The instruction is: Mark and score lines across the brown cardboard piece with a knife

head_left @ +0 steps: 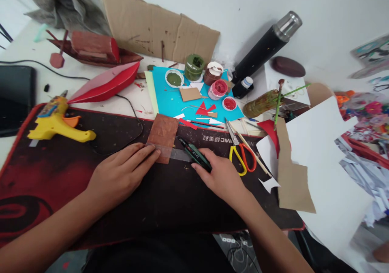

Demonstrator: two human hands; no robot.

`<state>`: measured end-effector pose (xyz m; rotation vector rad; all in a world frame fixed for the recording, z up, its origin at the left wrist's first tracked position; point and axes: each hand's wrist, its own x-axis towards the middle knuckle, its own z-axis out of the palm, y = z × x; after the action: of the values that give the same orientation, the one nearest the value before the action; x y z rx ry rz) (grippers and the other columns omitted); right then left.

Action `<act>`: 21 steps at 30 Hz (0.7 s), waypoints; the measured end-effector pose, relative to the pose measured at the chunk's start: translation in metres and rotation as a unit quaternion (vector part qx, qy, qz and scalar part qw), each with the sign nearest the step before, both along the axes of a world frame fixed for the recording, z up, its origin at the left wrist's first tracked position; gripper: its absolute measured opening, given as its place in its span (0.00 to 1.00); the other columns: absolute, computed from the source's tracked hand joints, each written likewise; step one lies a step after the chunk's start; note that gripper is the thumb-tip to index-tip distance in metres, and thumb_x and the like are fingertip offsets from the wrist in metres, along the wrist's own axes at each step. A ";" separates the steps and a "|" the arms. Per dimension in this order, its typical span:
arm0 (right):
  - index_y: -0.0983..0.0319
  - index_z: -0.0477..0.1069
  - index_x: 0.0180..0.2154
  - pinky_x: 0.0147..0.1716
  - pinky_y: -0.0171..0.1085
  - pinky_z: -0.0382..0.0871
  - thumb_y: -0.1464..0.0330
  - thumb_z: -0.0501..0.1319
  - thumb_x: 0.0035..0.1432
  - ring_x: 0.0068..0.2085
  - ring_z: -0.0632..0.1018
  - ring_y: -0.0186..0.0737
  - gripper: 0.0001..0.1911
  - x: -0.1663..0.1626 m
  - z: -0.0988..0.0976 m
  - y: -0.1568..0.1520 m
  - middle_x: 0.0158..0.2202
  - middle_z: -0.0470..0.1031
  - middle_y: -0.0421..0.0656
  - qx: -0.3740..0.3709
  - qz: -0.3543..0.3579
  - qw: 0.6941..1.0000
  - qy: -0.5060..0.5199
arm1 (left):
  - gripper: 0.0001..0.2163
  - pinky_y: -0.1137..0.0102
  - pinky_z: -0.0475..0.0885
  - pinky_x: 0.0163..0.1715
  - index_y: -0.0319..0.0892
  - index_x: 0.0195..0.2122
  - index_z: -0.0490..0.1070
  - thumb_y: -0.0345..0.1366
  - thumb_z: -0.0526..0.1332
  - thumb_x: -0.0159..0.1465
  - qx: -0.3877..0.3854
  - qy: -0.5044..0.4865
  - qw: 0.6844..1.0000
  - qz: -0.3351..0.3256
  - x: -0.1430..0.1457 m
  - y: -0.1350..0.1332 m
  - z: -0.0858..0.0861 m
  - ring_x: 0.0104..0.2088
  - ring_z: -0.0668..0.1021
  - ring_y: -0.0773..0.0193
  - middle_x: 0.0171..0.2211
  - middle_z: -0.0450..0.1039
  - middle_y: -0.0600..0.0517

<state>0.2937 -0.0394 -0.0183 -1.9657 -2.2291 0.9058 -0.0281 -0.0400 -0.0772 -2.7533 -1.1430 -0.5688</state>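
My left hand point(121, 175) lies flat on the dark desk mat point(60, 171), its fingertips pressing a metal ruler point(179, 154) and the edge of a brown painted cardboard piece point(162, 136). My right hand point(219, 176) is closed round a black-and-green utility knife point(194, 154), whose tip points at the ruler beside the cardboard.
A yellow glue gun point(57, 123) lies at the mat's left. Scissors point(241, 153) with yellow and orange handles lie to the right. Paint jars point(217, 90) stand on blue paper point(170, 99). Behind are a red boat model point(100, 66), a black flask point(264, 48), and paper and cardboard sheets point(316, 163).
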 end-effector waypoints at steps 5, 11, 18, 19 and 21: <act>0.54 0.78 0.61 0.40 0.42 0.77 0.61 0.67 0.73 0.42 0.90 0.55 0.18 0.000 0.001 0.000 0.43 0.90 0.45 -0.001 0.001 1.000 -0.004 | 0.24 0.55 0.80 0.59 0.37 0.71 0.71 0.25 0.62 0.74 0.021 0.012 1.000 -0.010 0.000 0.001 0.001 0.58 0.84 0.46 0.61 0.84 0.41; 0.54 0.78 0.63 0.40 0.42 0.77 0.61 0.67 0.73 0.43 0.90 0.55 0.19 -0.001 0.003 -0.001 0.43 0.90 0.45 -0.012 0.003 1.000 -0.012 | 0.28 0.56 0.80 0.60 0.42 0.77 0.66 0.28 0.61 0.76 0.004 -0.013 1.000 0.006 0.000 -0.001 -0.003 0.59 0.84 0.48 0.62 0.84 0.44; 0.54 0.78 0.62 0.40 0.41 0.76 0.60 0.67 0.73 0.43 0.90 0.54 0.19 0.000 0.002 -0.001 0.43 0.90 0.45 -0.008 0.003 1.000 -0.006 | 0.30 0.57 0.80 0.59 0.47 0.79 0.63 0.29 0.60 0.76 -0.008 -0.013 1.000 0.016 0.001 -0.001 -0.004 0.59 0.84 0.50 0.62 0.84 0.47; 0.54 0.78 0.62 0.40 0.41 0.76 0.60 0.67 0.73 0.43 0.90 0.55 0.19 0.000 0.002 -0.001 0.43 0.90 0.45 -0.010 0.003 1.000 -0.006 | 0.29 0.57 0.80 0.59 0.46 0.78 0.65 0.29 0.60 0.76 -0.003 -0.005 1.000 0.012 0.001 0.000 -0.003 0.59 0.84 0.50 0.62 0.84 0.47; 0.54 0.78 0.62 0.40 0.42 0.77 0.60 0.67 0.73 0.43 0.90 0.55 0.19 0.000 0.003 0.000 0.44 0.90 0.45 -0.013 0.003 1.000 -0.006 | 0.26 0.57 0.80 0.58 0.43 0.75 0.67 0.28 0.59 0.77 0.005 0.004 1.000 0.003 0.001 0.001 0.000 0.59 0.84 0.50 0.61 0.85 0.46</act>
<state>0.2936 -0.0396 -0.0157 -1.9811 -2.2418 0.9323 -0.0272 -0.0393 -0.0772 -2.7401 -1.1441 -0.5592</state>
